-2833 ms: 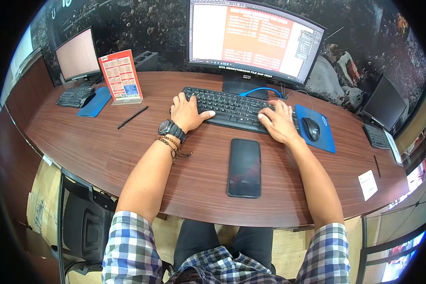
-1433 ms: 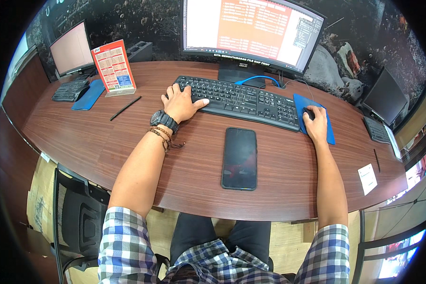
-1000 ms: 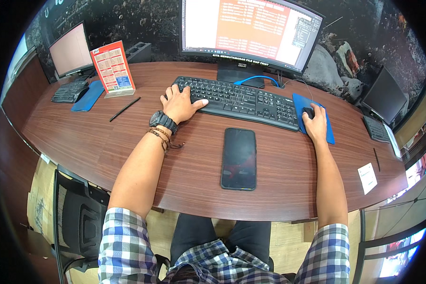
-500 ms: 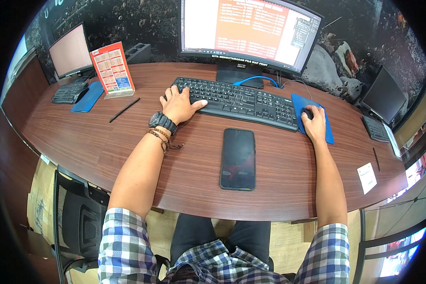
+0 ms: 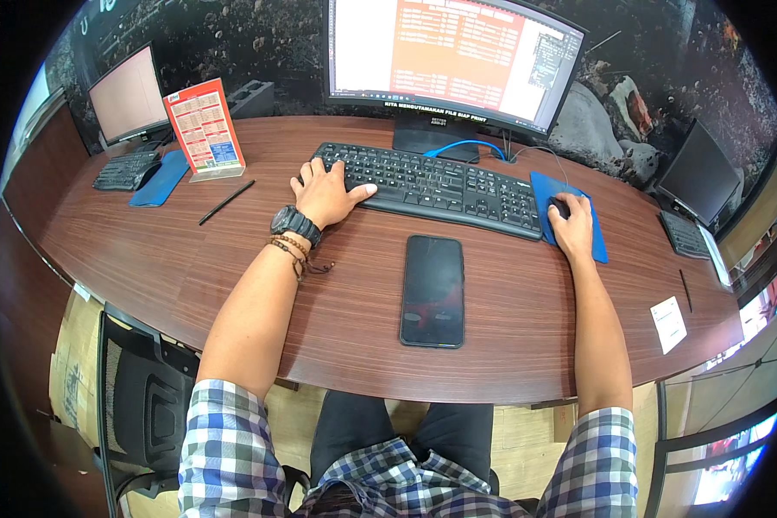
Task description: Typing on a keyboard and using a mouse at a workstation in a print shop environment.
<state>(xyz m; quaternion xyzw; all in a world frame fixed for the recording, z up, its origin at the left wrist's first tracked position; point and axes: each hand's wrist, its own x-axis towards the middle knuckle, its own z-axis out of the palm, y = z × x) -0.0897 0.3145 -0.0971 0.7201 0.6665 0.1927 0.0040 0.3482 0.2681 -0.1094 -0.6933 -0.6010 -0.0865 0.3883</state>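
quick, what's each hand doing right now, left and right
Left hand: open, resting flat on the left end of the black keyboard.
Right hand: curled over the black mouse on the blue mouse pad.

Hidden and cut-off parts at the desk

The mouse [image 5: 560, 207] is mostly covered by the right hand [image 5: 571, 226]. The keyboard's [image 5: 436, 186] left end is hidden under the left hand [image 5: 324, 194]. The monitor's [image 5: 453, 56] top is cut by the picture's edge. Print on the standing card [image 5: 204, 128] is too small to be made out.
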